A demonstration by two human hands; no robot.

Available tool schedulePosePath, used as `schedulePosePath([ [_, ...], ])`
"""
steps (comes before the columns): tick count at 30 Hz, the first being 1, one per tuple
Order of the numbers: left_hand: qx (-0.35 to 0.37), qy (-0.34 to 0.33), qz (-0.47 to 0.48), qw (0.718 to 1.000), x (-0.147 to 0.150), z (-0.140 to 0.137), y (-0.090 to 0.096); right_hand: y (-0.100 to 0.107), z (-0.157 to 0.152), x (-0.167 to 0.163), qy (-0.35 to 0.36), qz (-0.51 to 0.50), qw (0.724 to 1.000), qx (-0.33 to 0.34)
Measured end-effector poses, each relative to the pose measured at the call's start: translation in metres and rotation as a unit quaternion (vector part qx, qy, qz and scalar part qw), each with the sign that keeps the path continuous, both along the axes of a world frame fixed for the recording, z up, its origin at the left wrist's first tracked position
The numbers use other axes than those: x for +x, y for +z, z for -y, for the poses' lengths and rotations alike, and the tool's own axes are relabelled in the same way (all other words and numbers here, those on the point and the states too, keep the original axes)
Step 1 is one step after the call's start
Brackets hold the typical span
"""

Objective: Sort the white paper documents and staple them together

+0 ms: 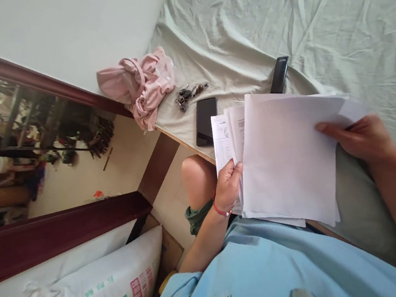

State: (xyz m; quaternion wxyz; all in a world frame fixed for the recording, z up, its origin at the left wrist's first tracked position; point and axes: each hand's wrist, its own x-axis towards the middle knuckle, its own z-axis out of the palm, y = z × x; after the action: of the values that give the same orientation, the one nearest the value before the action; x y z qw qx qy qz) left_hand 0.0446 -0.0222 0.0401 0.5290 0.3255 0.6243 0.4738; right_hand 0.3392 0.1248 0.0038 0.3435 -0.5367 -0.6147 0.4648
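Note:
A stack of white paper sheets (288, 156) lies over the near edge of the bed, in front of my body. The top sheet is blank; printed sheets (221, 138) with a round stamp stick out on the left. My left hand (229, 183), with a red bracelet at the wrist, pinches the left edges of some sheets between thumb and fingers. At the right, my right hand (362, 136) grips the edge of the papers, thumb on top and fingers hidden underneath. The right corner of the sheets bends up a little there.
A black phone (206, 122) lies left of the papers, with a bunch of keys (189, 95) and a crumpled pink cloth (142, 85) beyond. A dark flat object (279, 74) sits behind the stack. A mirror (47, 139) and a white printed sack (103, 292) are at left.

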Motion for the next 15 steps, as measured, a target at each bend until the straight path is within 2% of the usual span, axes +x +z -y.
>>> schedulePosePath([
  [4,0.000,0.025,0.010,1.000,-0.005,0.003,-0.003,-0.002,-0.001,-0.001,-0.017,0.009,0.999,0.042],
  [7,-0.006,0.051,0.008,0.999,-0.007,0.001,-0.002,-0.004,-0.005,-0.007,-0.102,-0.051,0.992,0.058],
  [10,-0.016,0.058,0.015,0.998,-0.011,-0.002,0.001,0.000,-0.010,-0.014,-0.200,-0.209,0.957,0.029],
  [12,-0.025,0.051,0.014,0.998,-0.014,-0.003,0.001,0.006,-0.013,-0.012,-0.251,-0.265,0.931,0.001],
  [13,-0.028,0.048,0.010,0.998,-0.016,-0.004,0.001,0.009,-0.014,-0.008,-0.269,-0.251,0.930,0.000],
  [15,-0.028,0.048,-0.005,0.998,-0.018,-0.004,-0.001,0.012,-0.016,0.003,-0.264,-0.166,0.949,0.033],
])
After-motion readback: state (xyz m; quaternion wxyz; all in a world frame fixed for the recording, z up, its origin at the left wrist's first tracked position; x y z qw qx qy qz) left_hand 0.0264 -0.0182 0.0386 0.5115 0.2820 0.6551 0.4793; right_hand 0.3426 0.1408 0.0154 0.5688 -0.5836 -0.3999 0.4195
